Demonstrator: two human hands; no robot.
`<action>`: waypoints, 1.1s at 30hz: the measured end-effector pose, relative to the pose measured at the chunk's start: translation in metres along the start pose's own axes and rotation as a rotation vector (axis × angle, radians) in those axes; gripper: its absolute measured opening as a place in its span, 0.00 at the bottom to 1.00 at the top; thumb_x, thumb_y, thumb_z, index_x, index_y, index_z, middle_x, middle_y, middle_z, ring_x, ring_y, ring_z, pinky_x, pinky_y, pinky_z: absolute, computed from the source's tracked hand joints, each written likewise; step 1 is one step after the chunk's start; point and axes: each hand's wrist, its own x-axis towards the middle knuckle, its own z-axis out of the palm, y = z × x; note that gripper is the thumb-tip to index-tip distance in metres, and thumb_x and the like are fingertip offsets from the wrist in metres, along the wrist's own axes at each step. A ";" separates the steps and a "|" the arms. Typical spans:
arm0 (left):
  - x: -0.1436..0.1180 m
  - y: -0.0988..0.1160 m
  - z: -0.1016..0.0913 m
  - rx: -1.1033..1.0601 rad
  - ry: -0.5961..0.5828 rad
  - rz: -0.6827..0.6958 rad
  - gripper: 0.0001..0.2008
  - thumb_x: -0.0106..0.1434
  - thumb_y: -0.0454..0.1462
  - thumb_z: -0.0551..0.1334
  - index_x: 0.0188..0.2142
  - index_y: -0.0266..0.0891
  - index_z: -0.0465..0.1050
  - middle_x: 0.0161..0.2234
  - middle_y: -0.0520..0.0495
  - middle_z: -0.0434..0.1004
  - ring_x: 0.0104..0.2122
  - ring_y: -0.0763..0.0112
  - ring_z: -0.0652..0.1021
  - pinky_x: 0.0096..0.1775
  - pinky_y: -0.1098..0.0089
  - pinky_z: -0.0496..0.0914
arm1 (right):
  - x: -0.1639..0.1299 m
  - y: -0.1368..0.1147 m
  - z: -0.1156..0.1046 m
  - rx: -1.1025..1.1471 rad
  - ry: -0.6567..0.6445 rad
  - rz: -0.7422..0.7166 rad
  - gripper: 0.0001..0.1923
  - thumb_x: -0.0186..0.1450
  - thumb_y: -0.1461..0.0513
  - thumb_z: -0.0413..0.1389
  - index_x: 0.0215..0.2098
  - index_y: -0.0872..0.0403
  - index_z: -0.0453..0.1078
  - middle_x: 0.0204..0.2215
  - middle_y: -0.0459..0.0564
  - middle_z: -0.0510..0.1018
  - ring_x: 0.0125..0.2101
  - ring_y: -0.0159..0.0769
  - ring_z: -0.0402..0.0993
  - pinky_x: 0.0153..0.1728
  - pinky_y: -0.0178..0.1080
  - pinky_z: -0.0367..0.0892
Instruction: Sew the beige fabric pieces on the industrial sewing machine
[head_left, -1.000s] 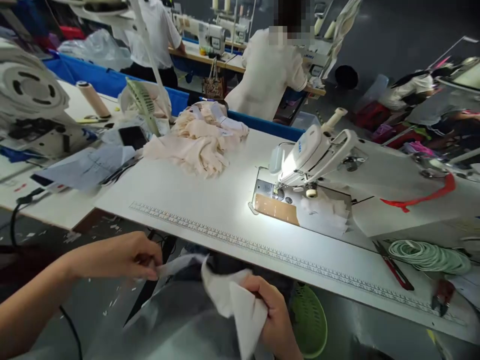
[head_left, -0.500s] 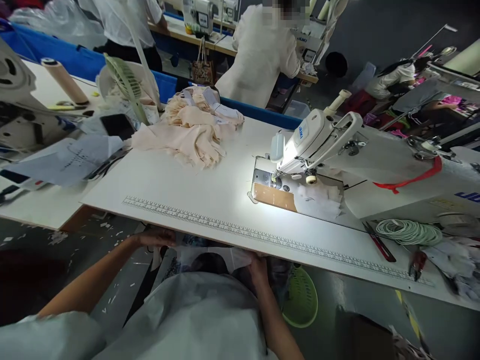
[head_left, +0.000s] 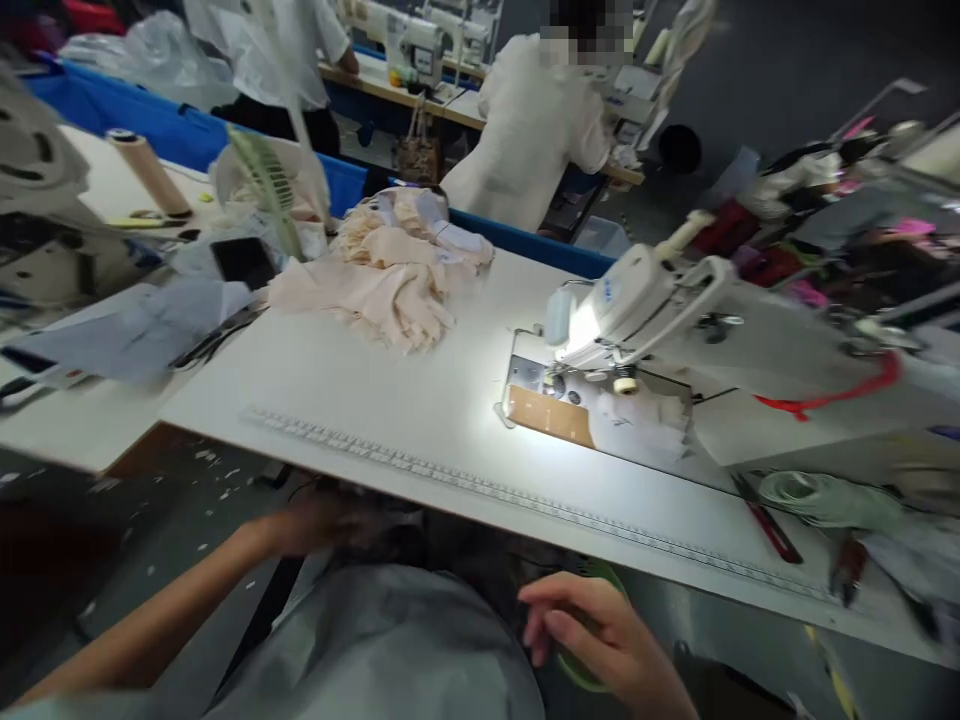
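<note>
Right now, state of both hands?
Left hand: under the table edge, blurred; cannot tell.
Right hand: open, fingers loosely curled, holding nothing.

Left hand (head_left: pixel 319 515) reaching forward, low, blurred, right hand (head_left: pixel 592 635) loosely open, fingers curled

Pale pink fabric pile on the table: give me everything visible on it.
The pale pink fabric pile is a loose heap of thin, soft-looking cloth pieces, crumpled and overlapping, with ragged edges fanning toward the near side. A few whitish strips lie on its top right. It rests on the far left part of the white sewing table, left of the sewing machine and apart from it. Neither hand touches it. Behind it runs a blue panel; a green fan stands to its left.
</note>
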 end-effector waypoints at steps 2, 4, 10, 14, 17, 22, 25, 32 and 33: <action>-0.008 0.053 -0.021 -0.249 -0.209 0.206 0.15 0.69 0.44 0.56 0.49 0.47 0.77 0.45 0.46 0.81 0.42 0.59 0.79 0.44 0.66 0.72 | -0.006 -0.027 -0.033 -0.095 0.234 -0.104 0.16 0.69 0.50 0.54 0.41 0.52 0.76 0.25 0.47 0.78 0.21 0.33 0.73 0.24 0.35 0.69; -0.006 0.107 -0.042 -0.320 -0.228 0.361 0.13 0.69 0.44 0.58 0.50 0.49 0.75 0.45 0.47 0.80 0.42 0.61 0.79 0.43 0.68 0.72 | 0.004 -0.040 -0.073 -0.292 0.610 -0.157 0.15 0.67 0.50 0.56 0.38 0.53 0.75 0.26 0.48 0.78 0.22 0.33 0.72 0.25 0.35 0.69; 0.081 0.211 -0.055 -0.220 0.073 0.774 0.13 0.71 0.38 0.54 0.51 0.41 0.71 0.48 0.42 0.76 0.46 0.63 0.77 0.51 0.64 0.71 | 0.056 -0.039 -0.177 -0.960 1.024 -0.087 0.11 0.66 0.57 0.50 0.35 0.54 0.72 0.35 0.53 0.80 0.26 0.34 0.74 0.29 0.36 0.68; 0.176 0.242 -0.044 -0.027 0.426 0.790 0.12 0.67 0.33 0.55 0.49 0.37 0.71 0.48 0.37 0.74 0.49 0.58 0.75 0.52 0.59 0.73 | 0.072 -0.034 -0.191 -1.104 1.043 -0.052 0.05 0.64 0.62 0.54 0.35 0.51 0.72 0.38 0.52 0.79 0.34 0.38 0.75 0.31 0.36 0.64; 0.230 0.266 -0.045 0.116 0.543 0.599 0.13 0.65 0.30 0.56 0.48 0.37 0.72 0.48 0.38 0.74 0.51 0.58 0.75 0.52 0.61 0.73 | 0.075 -0.029 -0.189 -1.198 1.020 -0.019 0.06 0.67 0.63 0.53 0.35 0.52 0.72 0.38 0.52 0.78 0.31 0.37 0.74 0.27 0.36 0.59; 0.272 0.286 -0.048 0.169 0.616 0.375 0.15 0.63 0.30 0.59 0.50 0.35 0.71 0.47 0.38 0.76 0.48 0.55 0.77 0.48 0.60 0.74 | 0.074 -0.025 -0.189 -1.293 1.005 0.012 0.06 0.69 0.63 0.52 0.37 0.53 0.71 0.39 0.54 0.77 0.27 0.36 0.72 0.24 0.38 0.54; 0.278 0.286 -0.046 0.165 0.660 0.346 0.15 0.64 0.32 0.58 0.51 0.34 0.70 0.47 0.38 0.75 0.48 0.55 0.76 0.49 0.59 0.73 | 0.073 -0.026 -0.191 -1.317 0.999 0.016 0.07 0.69 0.62 0.52 0.37 0.53 0.71 0.38 0.53 0.77 0.26 0.36 0.72 0.24 0.39 0.53; 0.285 0.284 -0.046 0.090 0.769 0.500 0.07 0.68 0.38 0.58 0.40 0.39 0.74 0.47 0.41 0.75 0.51 0.55 0.71 0.53 0.57 0.68 | 0.065 -0.024 -0.195 -1.286 1.019 -0.221 0.08 0.70 0.63 0.49 0.36 0.52 0.70 0.41 0.52 0.77 0.34 0.36 0.75 0.29 0.36 0.61; 0.285 0.284 -0.047 0.087 0.761 0.529 0.06 0.68 0.37 0.59 0.38 0.39 0.74 0.45 0.42 0.75 0.50 0.55 0.71 0.52 0.57 0.68 | 0.064 -0.023 -0.196 -1.270 1.009 -0.240 0.07 0.69 0.64 0.50 0.36 0.52 0.70 0.41 0.52 0.77 0.35 0.36 0.75 0.30 0.36 0.61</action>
